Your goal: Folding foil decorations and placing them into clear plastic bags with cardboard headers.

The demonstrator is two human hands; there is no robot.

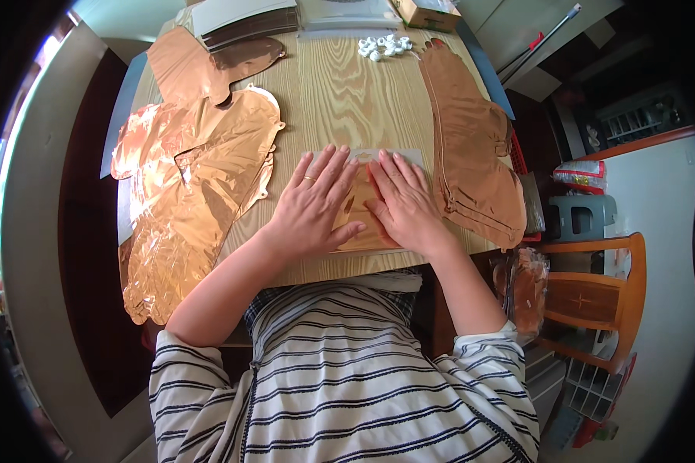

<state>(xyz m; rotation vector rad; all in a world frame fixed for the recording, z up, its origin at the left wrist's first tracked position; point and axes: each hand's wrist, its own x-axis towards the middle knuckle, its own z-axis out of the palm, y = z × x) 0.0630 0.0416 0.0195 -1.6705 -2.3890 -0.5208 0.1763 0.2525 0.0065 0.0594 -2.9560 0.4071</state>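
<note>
A clear flat plastic pouch (357, 216) with folded copper-coloured foil inside lies near the front edge of the table, its hang-hole end pointing away from me. My left hand (305, 202) rests palm down on the pouch's left side, fingers stretched out, a ring on one finger. On the right side of it my right hand (406, 207) lies flat as well, fingers extended. Both hands press on the pouch and grip nothing. To the left spreads a large crinkled copper foil balloon (201, 174), deflated. Flat stacked copper foil balloons (471, 131) lie on the right.
More foil (181, 68) lies at the far left, beside a stack of flat white sheets or boxes (243, 17). Clear plastic bags (347, 17), small white pieces (382, 49) and a cardboard box (428, 15) are at the back. A wooden chair (587, 299) stands to the right.
</note>
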